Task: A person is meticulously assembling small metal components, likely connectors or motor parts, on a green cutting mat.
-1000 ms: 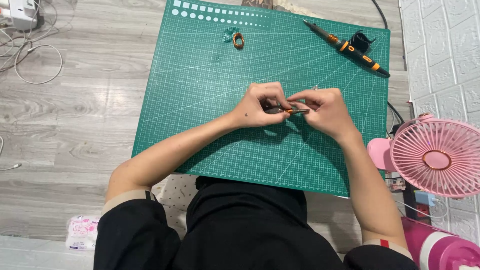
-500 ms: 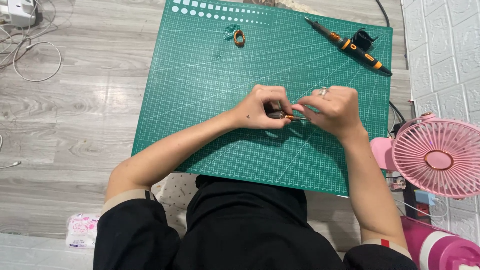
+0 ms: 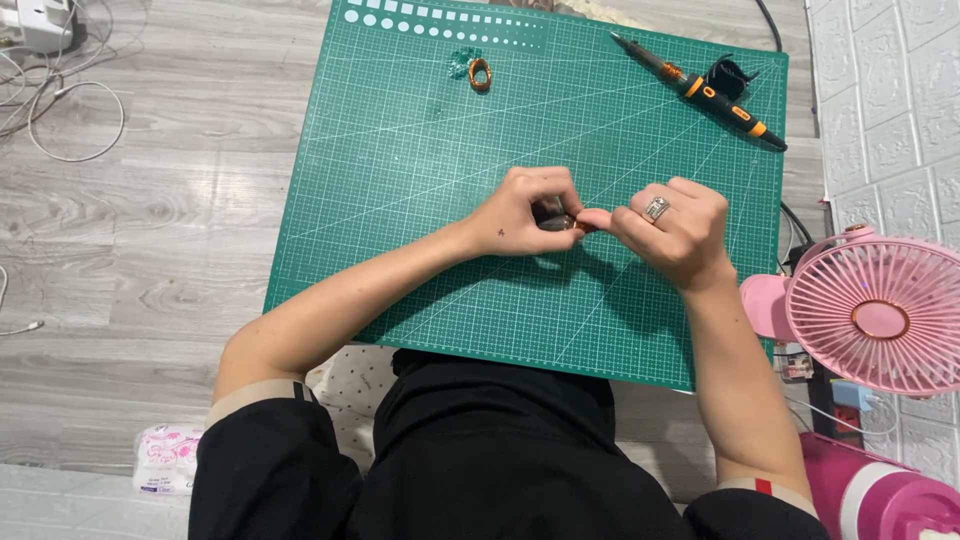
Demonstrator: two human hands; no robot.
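Over the middle of a green cutting mat (image 3: pixel 420 200), my left hand (image 3: pixel 525 212) and my right hand (image 3: pixel 670 228) meet fingertip to fingertip. Between them they pinch a small dark and orange part (image 3: pixel 567 222), mostly hidden by the fingers. A ring shows on my right hand. At the mat's far side lies a small orange loop (image 3: pixel 481 74) with a tiny teal bit beside it. A black and orange soldering iron (image 3: pixel 700 90) lies at the mat's far right corner.
A pink desk fan (image 3: pixel 880 315) stands at the right by a white brick wall. A pink container (image 3: pixel 880 500) is at the bottom right. White cables (image 3: pixel 60 110) lie on the wood floor at far left. A small tissue pack (image 3: pixel 165 458) rests near my left elbow.
Both hands have shifted slightly and the right hand's fingers have turned around the small part; the grip stays on it. Nothing else on the mat has moved.
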